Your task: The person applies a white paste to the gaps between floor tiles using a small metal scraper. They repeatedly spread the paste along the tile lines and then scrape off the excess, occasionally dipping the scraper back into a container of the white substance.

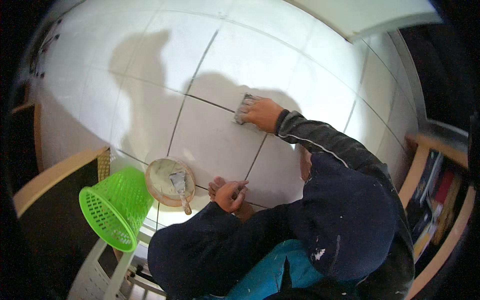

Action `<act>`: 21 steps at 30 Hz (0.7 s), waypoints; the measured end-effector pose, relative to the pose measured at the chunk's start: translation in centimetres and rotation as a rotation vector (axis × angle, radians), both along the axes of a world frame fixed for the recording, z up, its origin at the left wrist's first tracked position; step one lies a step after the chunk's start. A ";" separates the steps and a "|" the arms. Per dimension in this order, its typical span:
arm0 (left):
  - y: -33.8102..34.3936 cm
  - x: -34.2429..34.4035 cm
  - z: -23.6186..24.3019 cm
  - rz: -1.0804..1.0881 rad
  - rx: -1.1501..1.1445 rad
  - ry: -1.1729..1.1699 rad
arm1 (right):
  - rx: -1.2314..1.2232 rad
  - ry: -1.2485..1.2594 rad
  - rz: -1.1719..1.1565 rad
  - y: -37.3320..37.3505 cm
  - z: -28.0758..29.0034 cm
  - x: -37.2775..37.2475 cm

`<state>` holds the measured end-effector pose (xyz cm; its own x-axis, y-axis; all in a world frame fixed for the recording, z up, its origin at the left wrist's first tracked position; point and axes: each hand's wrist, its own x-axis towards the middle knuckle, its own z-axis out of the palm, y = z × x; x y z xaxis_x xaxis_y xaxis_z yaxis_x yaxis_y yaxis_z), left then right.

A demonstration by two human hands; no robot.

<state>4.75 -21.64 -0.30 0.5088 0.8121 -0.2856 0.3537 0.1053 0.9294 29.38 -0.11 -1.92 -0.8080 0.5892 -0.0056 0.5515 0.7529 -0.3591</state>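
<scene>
My right hand [261, 113], in a grey sleeve, is stretched out over the white floor tiles [212, 132]. It is closed on a small flat grey pad [245, 106] with a dark edge, pressed down at the end of a dark tile joint. Its fingers are smeared whitish. My left hand [231, 196] is low between my knees with its fingers curled; whether anything is inside it cannot be seen. Left of it stands a round bowl [150, 184] of pale paste. A putty knife [178, 186] lies across the bowl, its handle over the near rim.
A bright green perforated basket [117, 205] lies tipped beside the bowl. Wooden furniture [60, 177] and a pale plastic frame [95, 272] stand at the left. On the right is a wooden shelf [442, 240] with books. A pale panel [360, 17] borders the far tiles.
</scene>
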 end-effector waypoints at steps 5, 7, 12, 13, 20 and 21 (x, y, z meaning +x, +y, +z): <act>0.0 0.2 -2.0 -0.328 0.168 0.051 | 0.020 0.010 -0.203 -2.9 -1.1 0.2; 0.7 0.7 -1.0 -0.276 0.199 0.055 | -0.155 -0.108 -0.259 -3.6 -0.7 -0.1; -1.1 -0.2 -4.3 -0.235 0.609 0.012 | -0.208 -0.464 -0.260 -6.8 1.0 -1.0; -1.3 0.2 -4.0 -0.260 0.327 0.117 | -0.206 -0.471 -0.253 -7.6 0.9 0.4; -1.8 1.4 -3.7 -0.058 0.371 0.137 | -0.217 -0.412 -0.228 -10.8 2.0 5.5; -1.9 1.6 -3.6 -0.046 0.378 0.148 | -0.214 -0.366 -0.239 -11.3 1.7 6.2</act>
